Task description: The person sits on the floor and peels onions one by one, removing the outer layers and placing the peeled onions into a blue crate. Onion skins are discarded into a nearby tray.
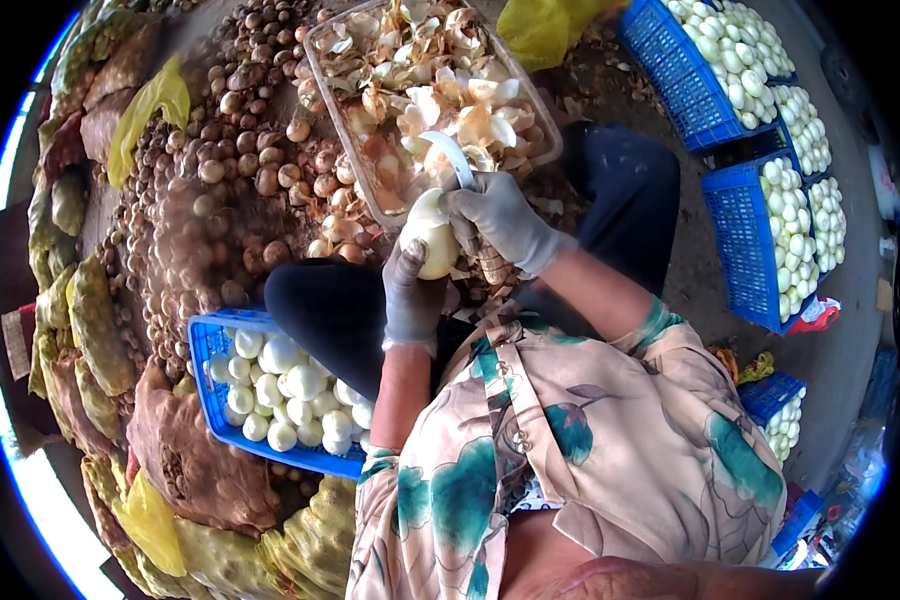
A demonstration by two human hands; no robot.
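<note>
My left hand (pixel 411 289), in a grey-white glove, holds a pale, mostly peeled onion (pixel 433 244) from below and the left. Close by on its right, my right hand (pixel 495 217), gloved too, grips a knife with a curved metal blade (pixel 450 154); a ridged, wrapped-looking handle shows below the fist. The blade points up and to the left, above the onion. A piece of onion layer at the onion's top lies near my right fingers; whether it is still attached I cannot tell. Beyond both hands stands a shallow plastic tub (pixel 551 146) full of onion skins (pixel 427 105).
Unpeeled onions (pixel 247 161) cover the ground at left, with filled mesh sacks (pixel 101 326) beyond. A blue crate (pixel 202 390) of peeled onions (pixel 300 382) is beside my left knee. More blue crates (pixel 742 232) of peeled onions stand at right. A yellow bag (pixel 544 30) lies past the tub.
</note>
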